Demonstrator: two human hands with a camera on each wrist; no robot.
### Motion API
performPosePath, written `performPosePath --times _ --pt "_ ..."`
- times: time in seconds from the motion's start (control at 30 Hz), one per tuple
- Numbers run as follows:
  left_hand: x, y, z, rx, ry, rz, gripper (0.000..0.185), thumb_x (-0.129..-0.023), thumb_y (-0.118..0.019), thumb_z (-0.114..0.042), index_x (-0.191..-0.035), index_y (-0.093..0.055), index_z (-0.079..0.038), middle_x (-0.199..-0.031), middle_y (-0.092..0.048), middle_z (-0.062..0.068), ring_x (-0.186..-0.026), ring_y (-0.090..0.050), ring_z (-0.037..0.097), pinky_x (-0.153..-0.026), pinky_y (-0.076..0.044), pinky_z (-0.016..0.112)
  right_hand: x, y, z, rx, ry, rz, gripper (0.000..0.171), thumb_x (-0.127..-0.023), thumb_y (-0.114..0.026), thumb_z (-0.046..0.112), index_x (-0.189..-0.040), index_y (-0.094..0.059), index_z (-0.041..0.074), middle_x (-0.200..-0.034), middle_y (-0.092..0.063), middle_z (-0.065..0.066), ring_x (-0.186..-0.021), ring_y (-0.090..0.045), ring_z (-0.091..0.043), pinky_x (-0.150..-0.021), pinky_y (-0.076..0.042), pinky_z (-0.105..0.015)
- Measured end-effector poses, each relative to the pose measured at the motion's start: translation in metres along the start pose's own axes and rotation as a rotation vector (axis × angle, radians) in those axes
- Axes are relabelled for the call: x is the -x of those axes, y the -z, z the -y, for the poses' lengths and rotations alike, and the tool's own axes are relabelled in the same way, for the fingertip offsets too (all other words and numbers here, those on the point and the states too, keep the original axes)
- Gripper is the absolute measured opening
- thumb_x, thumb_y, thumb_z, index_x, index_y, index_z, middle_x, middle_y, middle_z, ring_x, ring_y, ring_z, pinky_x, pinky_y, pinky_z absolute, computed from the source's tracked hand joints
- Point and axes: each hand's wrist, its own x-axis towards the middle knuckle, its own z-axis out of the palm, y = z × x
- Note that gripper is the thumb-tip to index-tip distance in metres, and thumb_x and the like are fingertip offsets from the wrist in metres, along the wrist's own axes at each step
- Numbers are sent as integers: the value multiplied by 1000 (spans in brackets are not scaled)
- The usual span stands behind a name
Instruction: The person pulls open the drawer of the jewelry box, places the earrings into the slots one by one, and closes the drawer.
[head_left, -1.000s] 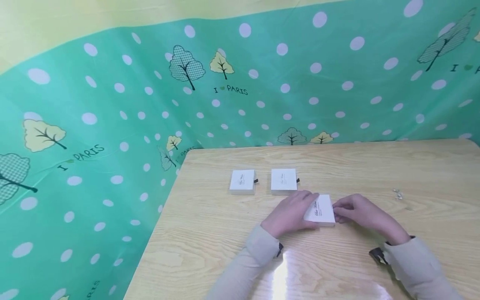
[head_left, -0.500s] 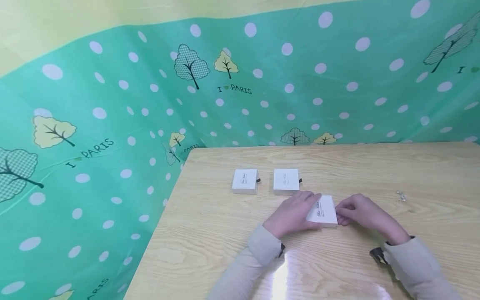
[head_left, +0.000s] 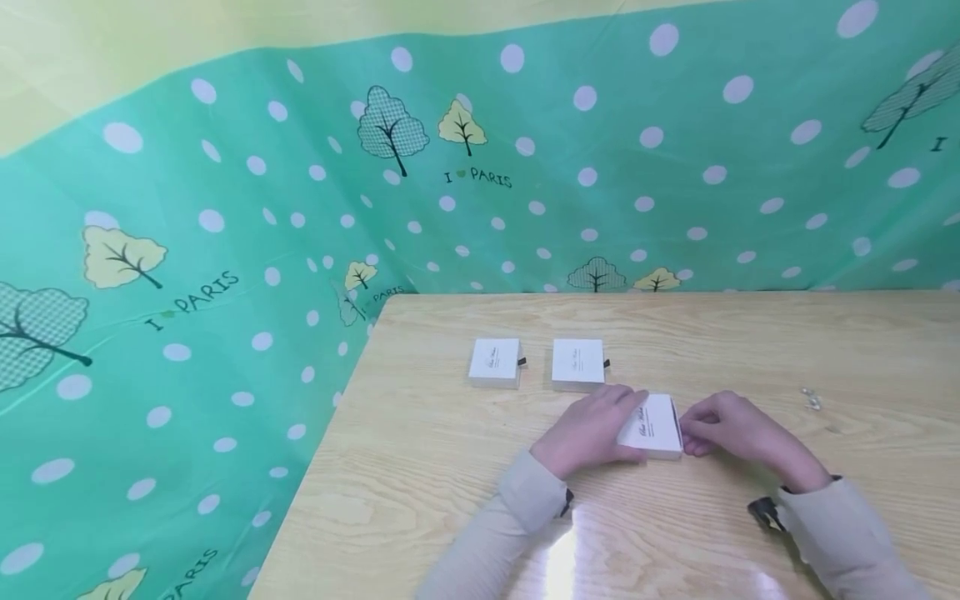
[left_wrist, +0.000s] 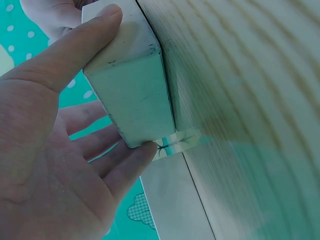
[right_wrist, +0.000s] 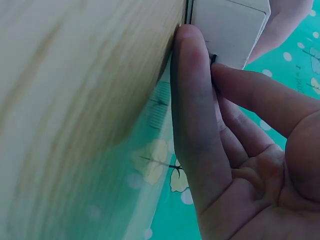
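Observation:
A small white box (head_left: 657,427) with black lettering on its lid lies on the wooden table. My left hand (head_left: 592,427) holds it from the left, thumb on the near side and fingers at the far side; the left wrist view shows the thumb (left_wrist: 100,25) against one wall of the box (left_wrist: 131,95). At the box's right end is my right hand (head_left: 731,429). In the right wrist view its thumb and forefinger pinch a short black ribbon tab (right_wrist: 213,59), mostly hidden by the fingertips. A thin dark line shows along the box's right edge.
Two similar white boxes, one at the left (head_left: 495,362) and one nearer the middle (head_left: 577,364), stand behind my left hand, black tabs facing right. Small shiny pieces (head_left: 811,398) lie on the table (head_left: 750,342) at the right. A green patterned cloth (head_left: 525,208) hangs behind.
The head view has shifted slightly. My right hand has drawn a little to the right, and a narrow gap now shows at the box's right edge. My left hand keeps its hold.

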Motion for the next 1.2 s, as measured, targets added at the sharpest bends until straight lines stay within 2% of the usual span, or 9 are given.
performPosePath --times 0.3,0.77,1.2 --pt "-2 3 -1 8 -5 -5 95 -78 -75 -58 -154 -35 -17 -147 -48 -2 -134 -46 10 -110 -38 23 2 7 -2 -2 -23 2 24 -97 -52 0 -104 -67 -17 -85 -72 -11 -75 -70 -18 -66 -59 -28" --pt "-3 7 -3 20 2 2 95 -78 -77 -57 -154 -36 -17 -145 -50 -2 -132 -47 10 -111 -37 23 8 17 -7 26 3 5 23 -97 -52 1 -103 -68 -14 -84 -71 -10 -73 -68 -14 -65 -58 -27" --pt "0 6 -2 20 7 19 95 -78 -76 -56 -154 -35 -16 -147 -49 -1 -136 -45 12 -113 -35 25 10 21 -16 0 -13 19 25 -98 -50 0 -105 -66 -18 -85 -71 -12 -74 -69 -15 -66 -59 -28"
